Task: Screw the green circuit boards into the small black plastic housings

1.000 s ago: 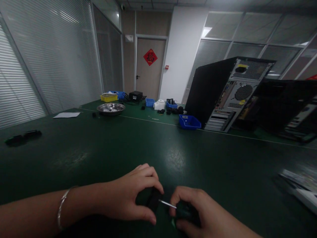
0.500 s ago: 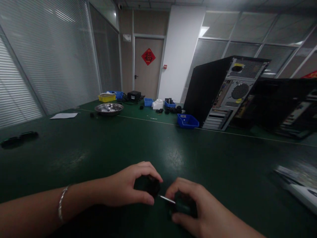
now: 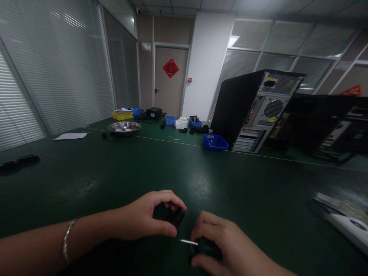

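Low in the middle of the head view, my left hand point(image 3: 143, 214) has its thumb and fingers closed around a small black part point(image 3: 178, 217). The part is dark and its kind is hard to make out. Just to the right, my right hand point(image 3: 227, 237) is wrapped around a screwdriver point(image 3: 189, 242). Its thin metal shaft points left, toward my left thumb, below the black part; its dark handle is mostly hidden in my palm. Whether the tip touches the part cannot be seen clearly.
A green table point(image 3: 129, 165) spreads around both hands. Beyond stand a metal bowl point(image 3: 124, 128), a blue bin point(image 3: 215, 142) and a black computer case point(image 3: 238, 103). Dark objects point(image 3: 19, 162) lie at far left, a blurred white object point(image 3: 349, 226) at right.
The screwdriver's shaft has dropped and turned flatter, lower relative to the black part. The part has tilted in my left hand. The whole view has shifted slightly.
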The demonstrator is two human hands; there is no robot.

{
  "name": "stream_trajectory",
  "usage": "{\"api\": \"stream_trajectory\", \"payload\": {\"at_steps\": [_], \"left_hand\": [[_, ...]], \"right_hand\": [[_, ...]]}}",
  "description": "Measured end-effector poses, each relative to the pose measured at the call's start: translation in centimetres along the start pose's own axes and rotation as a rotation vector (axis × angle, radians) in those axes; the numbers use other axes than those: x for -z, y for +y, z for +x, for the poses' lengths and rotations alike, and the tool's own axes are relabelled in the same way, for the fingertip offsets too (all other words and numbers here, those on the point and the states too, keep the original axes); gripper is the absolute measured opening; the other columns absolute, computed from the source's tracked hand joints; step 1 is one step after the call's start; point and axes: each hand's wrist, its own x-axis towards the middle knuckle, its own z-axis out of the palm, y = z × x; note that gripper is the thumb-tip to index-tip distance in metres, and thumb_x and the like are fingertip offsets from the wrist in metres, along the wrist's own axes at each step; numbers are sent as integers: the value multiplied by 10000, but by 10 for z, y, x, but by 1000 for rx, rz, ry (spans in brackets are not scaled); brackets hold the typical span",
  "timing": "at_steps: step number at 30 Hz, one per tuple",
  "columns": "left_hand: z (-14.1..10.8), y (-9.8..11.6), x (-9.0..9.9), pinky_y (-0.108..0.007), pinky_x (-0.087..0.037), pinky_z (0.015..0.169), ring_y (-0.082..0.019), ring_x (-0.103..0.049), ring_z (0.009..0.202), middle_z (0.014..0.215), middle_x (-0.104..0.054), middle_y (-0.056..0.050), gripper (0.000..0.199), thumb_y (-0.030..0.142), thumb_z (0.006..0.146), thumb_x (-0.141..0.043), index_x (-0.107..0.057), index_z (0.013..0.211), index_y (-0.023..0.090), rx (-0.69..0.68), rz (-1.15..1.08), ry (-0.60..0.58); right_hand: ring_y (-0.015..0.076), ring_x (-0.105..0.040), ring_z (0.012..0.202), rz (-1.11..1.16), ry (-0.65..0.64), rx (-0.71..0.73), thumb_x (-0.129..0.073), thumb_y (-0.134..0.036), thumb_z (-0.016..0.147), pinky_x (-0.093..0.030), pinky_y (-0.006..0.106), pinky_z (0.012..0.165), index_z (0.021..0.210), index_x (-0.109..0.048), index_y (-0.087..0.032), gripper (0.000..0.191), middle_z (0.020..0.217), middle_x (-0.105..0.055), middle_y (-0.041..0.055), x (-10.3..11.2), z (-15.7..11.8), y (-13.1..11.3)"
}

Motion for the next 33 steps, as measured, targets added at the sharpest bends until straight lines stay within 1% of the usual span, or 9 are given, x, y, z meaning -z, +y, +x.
{"api": "stream_trajectory", "payload": {"at_steps": [3, 6, 9, 11, 15, 18, 20, 26, 33], "left_hand": [[1, -1, 0, -348, -427, 913, -216, -551, 1026, 1079, -599, -36, 424, 339, 763, -744, -623, 1159, 251, 10, -3, 7], [1, -2, 0, -343, -430, 903, -215, -551, 1017, 1070, -598, -34, 426, 344, 763, -743, -623, 1159, 247, 18, -11, 16], [0, -3, 0, -337, -430, 903, -214, -551, 1021, 1075, -599, -33, 430, 336, 757, -748, -624, 1157, 242, 26, -16, 20], [0, -4, -1, -333, -428, 907, -214, -550, 1026, 1077, -601, -30, 439, 332, 746, -758, -626, 1155, 244, 34, -17, 33], [1, -6, -8, -312, -431, 885, -204, -560, 1004, 1056, -617, -13, 436, 310, 734, -768, -629, 1145, 257, 25, -38, 103], [1, -3, -16, -295, -429, 851, -193, -576, 955, 998, -646, 6, 442, 267, 708, -787, -639, 1125, 262, 58, -42, 144], [1, 3, -21, -282, -433, 812, -185, -591, 904, 930, -659, 15, 457, 244, 673, -811, -649, 1101, 246, 101, -49, 148], [1, 23, -28, -257, -431, 783, -166, -613, 855, 864, -670, 27, 458, 173, 604, -843, -637, 1014, 182, 149, -92, 161], [1, 21, -31, -254, -421, 760, -161, -606, 836, 836, -640, 40, 447, 131, 583, -840, -634, 977, 180, 175, -119, 182]], "right_hand": [[181, -653, 822, -15, -24, 35, -773, -202, 741, -527, 250, 704, 964, -713, -232, 232, 1018, -653, 22, 3, 0, -3], [181, -654, 849, -20, -36, 20, -794, -161, 707, -527, 236, 715, 962, -714, -238, 278, 1036, -649, 19, 4, 0, -4], [173, -664, 852, 1, -19, 55, -770, -98, 710, -520, 220, 715, 939, -712, -230, 270, 1030, -658, 19, 0, 2, 3], [183, -676, 825, -3, -12, 103, -788, -158, 711, -518, 223, 689, 942, -723, -225, 249, 985, -668, 30, -5, 4, 9], [178, -672, 825, 97, 179, 170, -766, -232, 761, -505, 217, 704, 915, -724, -192, 164, 908, -667, 54, -8, 8, 16], [167, -657, 798, 112, 380, 213, -724, -174, 777, -503, 225, 703, 962, -678, -183, 191, 892, -656, 54, -8, 7, 13], [164, -657, 780, 111, 444, 223, -700, -143, 784, -507, 223, 685, 965, -665, -187, 190, 880, -652, 52, -9, 7, 11], [161, -668, 762, 140, 491, 247, -709, -159, 785, -523, 212, 675, 959, -683, -203, 182, 856, -658, 45, -21, 9, 11], [158, -678, 775, 209, 517, 284, -738, -154, 767, -529, 215, 694, 979, -689, -240, 234, 869, -673, 27, -25, 10, 14]]}}
